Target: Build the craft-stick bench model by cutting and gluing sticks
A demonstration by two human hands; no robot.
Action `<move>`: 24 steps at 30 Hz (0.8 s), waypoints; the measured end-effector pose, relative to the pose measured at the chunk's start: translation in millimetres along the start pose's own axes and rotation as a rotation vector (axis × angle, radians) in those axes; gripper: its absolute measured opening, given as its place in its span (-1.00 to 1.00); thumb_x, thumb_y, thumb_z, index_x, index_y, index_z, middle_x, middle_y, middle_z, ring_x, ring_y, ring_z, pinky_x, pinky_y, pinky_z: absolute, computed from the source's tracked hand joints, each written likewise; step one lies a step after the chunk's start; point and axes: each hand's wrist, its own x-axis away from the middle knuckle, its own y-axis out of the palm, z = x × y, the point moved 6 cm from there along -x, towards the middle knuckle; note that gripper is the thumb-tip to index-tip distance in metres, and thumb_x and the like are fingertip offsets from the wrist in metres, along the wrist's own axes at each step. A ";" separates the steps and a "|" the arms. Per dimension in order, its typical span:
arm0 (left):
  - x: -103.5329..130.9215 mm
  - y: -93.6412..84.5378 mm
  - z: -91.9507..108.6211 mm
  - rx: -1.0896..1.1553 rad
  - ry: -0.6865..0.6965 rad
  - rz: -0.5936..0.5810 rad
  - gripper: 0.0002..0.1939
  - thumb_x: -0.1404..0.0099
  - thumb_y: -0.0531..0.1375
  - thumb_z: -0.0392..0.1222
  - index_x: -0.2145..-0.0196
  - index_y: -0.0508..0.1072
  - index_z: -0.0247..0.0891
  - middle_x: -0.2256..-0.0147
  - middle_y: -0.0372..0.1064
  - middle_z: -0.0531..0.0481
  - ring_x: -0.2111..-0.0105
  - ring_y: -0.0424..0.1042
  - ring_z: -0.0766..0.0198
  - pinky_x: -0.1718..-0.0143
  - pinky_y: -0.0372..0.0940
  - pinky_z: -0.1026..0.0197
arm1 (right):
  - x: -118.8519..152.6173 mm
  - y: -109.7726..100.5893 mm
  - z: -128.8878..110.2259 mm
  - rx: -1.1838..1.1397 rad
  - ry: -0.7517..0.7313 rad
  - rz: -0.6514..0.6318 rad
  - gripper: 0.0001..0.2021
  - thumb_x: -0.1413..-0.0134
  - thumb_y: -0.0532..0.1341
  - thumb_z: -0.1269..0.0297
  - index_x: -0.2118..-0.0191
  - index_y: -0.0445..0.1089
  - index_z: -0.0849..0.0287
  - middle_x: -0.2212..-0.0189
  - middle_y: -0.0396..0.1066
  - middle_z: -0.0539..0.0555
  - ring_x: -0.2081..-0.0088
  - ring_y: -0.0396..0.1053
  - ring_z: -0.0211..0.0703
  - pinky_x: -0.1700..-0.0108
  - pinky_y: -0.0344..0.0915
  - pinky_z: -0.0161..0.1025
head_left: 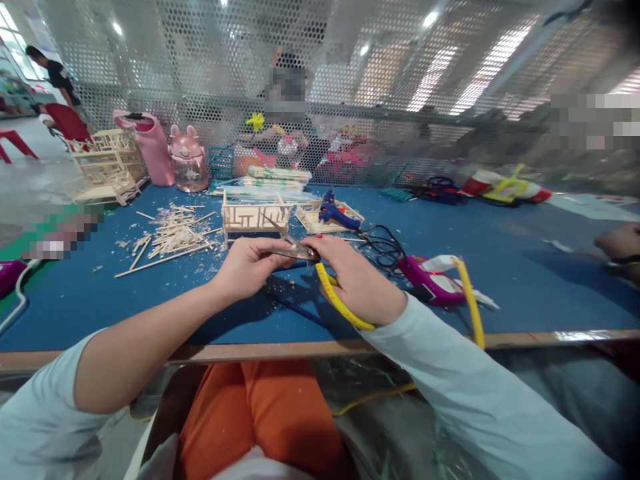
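Over the front middle of the blue table, my right hand (357, 277) is closed round the yellow handles of a pair of scissors (303, 253). The metal blades are spread apart and point left. My left hand (245, 267) is closed in a pinch beside the lower blade; anything between its fingertips is too small or hidden to make out. Just beyond the blades stands a small frame of thin wooden sticks (255, 217). A blue glue gun (336, 215) rests by a second, flat wooden frame (310, 219).
Loose wooden sticks and scraps (175, 237) lie at left. Behind them stand a larger wooden model (107, 167), a pink bottle (154, 150) and a clear bottle (189, 167). Right of my hand are a black cable (383, 247) and a purple-and-white device (440, 283). Another person's hand (620, 243) is far right.
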 end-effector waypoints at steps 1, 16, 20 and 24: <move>0.2 -0.1 -0.2 -0.002 0.004 -0.006 -0.87 -0.07 0.26 -0.26 0.40 0.57 -0.31 0.42 0.54 -0.03 0.42 0.50 0.28 0.32 0.41 0.26 | 0.5 0.1 0.0 -0.004 -0.001 0.002 -0.55 0.05 0.07 0.42 -0.05 0.19 0.22 0.10 0.34 0.26 0.07 0.30 0.04 0.01 0.26 0.00; 5.0 3.8 11.1 -0.001 0.071 0.004 -0.84 -0.13 0.24 -0.19 0.39 0.59 -0.30 0.43 0.54 -0.04 0.43 0.47 0.29 0.32 0.39 0.28 | -2.9 -3.7 -10.1 -0.056 -0.002 0.068 -0.62 -0.03 0.05 0.34 -0.02 0.20 0.18 0.16 0.36 0.22 0.13 0.31 0.00 0.06 0.26 -0.05; 4.8 1.9 14.1 -0.106 0.082 0.023 -0.84 -0.14 0.22 -0.20 0.41 0.59 -0.30 0.46 0.53 -0.03 0.45 0.44 0.30 0.36 0.38 0.28 | -1.8 -1.9 -7.6 -0.098 -0.012 0.045 -0.58 0.00 0.05 0.35 -0.04 0.20 0.17 0.10 0.36 0.23 0.09 0.32 0.00 0.04 0.27 -0.04; 5.0 0.4 15.4 -0.181 0.099 0.041 -0.83 -0.13 0.20 -0.21 0.42 0.60 -0.29 0.47 0.52 -0.01 0.45 0.44 0.29 0.38 0.36 0.30 | -1.2 -0.3 -7.1 -0.125 0.002 0.049 -0.60 0.00 0.05 0.36 -0.02 0.23 0.17 0.11 0.38 0.22 0.09 0.34 -0.02 0.05 0.29 -0.06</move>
